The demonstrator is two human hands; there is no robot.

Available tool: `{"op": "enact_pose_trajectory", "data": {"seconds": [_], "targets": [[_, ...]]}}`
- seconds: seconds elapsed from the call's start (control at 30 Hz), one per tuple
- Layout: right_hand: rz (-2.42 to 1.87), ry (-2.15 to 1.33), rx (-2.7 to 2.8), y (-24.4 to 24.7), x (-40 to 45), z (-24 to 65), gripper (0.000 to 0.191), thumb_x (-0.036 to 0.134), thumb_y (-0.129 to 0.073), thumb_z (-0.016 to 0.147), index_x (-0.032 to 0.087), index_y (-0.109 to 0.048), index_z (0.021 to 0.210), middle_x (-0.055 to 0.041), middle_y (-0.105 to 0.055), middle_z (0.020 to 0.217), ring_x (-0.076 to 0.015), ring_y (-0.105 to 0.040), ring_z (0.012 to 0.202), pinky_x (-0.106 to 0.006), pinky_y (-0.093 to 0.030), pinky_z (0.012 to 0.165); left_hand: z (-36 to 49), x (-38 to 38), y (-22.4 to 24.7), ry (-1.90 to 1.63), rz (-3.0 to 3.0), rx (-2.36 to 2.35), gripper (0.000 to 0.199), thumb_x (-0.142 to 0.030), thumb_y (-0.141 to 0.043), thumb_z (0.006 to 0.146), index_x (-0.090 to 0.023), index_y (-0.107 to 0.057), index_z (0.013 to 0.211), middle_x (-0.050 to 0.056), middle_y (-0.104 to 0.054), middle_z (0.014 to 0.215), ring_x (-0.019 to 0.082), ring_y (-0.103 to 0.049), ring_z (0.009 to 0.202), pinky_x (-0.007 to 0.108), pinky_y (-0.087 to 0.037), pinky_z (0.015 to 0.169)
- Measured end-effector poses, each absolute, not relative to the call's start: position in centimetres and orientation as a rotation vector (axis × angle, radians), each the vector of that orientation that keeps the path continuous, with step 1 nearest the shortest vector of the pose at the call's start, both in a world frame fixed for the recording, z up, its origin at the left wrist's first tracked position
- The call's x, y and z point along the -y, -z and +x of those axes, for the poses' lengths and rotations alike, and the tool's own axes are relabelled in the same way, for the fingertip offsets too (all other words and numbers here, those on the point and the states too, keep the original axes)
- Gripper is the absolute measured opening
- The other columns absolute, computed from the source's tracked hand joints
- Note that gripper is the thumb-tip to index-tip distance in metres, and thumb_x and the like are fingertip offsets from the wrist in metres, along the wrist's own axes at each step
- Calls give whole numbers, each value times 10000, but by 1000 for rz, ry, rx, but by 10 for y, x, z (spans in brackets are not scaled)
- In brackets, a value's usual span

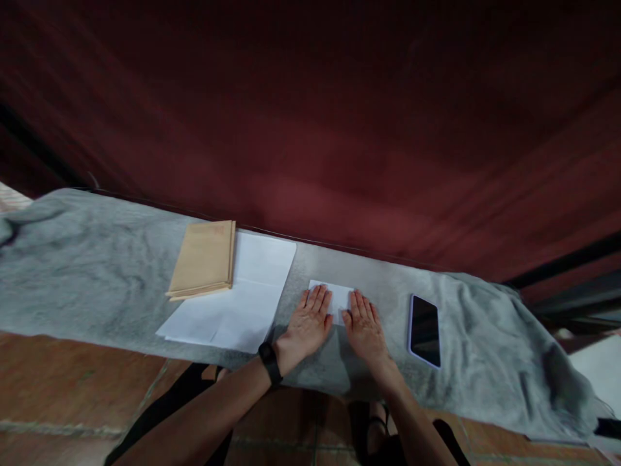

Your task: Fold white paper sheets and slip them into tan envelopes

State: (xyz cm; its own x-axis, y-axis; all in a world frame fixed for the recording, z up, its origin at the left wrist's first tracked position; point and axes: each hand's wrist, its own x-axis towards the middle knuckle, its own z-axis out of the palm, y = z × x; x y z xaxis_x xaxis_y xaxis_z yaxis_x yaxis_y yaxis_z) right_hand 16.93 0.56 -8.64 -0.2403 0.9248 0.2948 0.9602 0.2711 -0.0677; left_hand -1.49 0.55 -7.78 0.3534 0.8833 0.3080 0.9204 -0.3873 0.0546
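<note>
A small white piece of paper [341, 299], seemingly folded, lies on the grey cloth in front of me. My left hand [310, 318] rests flat over its left side, fingers stretched forward. On its right edge lies my right hand [365, 323], also flat with the fingers extended. Both palms face down, and part of the paper shows between them. The paper's portions under the fingers are hidden.
Left of my hands, brown envelopes [204, 255] are stacked partly on larger white sheets [252, 301]. To the right lies a phone [425, 331] with a dark screen. The grey cloth [111, 259] covers a narrow bench against a dark red surface [310, 155]. Tiled floor [72, 375] shows below.
</note>
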Motion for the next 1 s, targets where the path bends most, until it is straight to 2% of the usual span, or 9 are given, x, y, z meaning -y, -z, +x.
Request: {"op": "enact_pose_trajectory", "data": {"seconds": [0.13, 0.27, 0.5, 0.73, 1.0], "targets": [[-1715, 202, 2218, 88, -6, 169, 542, 316, -303, 1067, 68, -417, 1536, -176, -464, 1568, -291, -420, 1456, -483, -303, 1195, -12, -11, 76, 461, -2450, 1690, 560, -327, -324, 1018, -98, -388, 1525, 154, -464, 1573, 256, -388, 1490, 485, -258, 1238], [-1719, 171, 2176, 82, -8, 159, 544, 312, -268, 1074, 35, -458, 1503, -205, -470, 1556, -300, -399, 1473, -501, -304, 1199, -2, -16, 77, 460, -2450, 1720, 563, -283, -327, 1011, -65, -385, 1526, 165, -427, 1596, 254, -356, 1506, 455, -255, 1248], [-1623, -33, 2293, 77, -14, 140, 547, 329, -219, 1086, 113, -394, 1557, -150, -451, 1583, -227, -351, 1509, -469, -302, 1221, 7, -21, 86, 354, -2473, 1685, 580, -170, -324, 964, -115, -394, 1537, 123, -412, 1614, 237, -337, 1516, 462, -268, 1250], [-1613, 156, 2247, 86, -14, 158, 556, 364, -274, 1087, 70, -422, 1535, -170, -456, 1575, -279, -390, 1481, -477, -301, 1206, -8, -24, 77, 432, -2411, 1782, 565, -243, -328, 993, -49, -408, 1518, 175, -403, 1605, 261, -318, 1524, 465, -266, 1250], [-1682, 262, 2239, 88, -13, 170, 570, 389, -296, 1085, 60, -422, 1533, -170, -456, 1574, -290, -438, 1439, -471, -307, 1194, -19, -23, 74, 378, -2375, 1898, 594, -299, -335, 1010, -10, -385, 1527, 202, -346, 1623, 287, -292, 1533, 466, -252, 1256]]}}
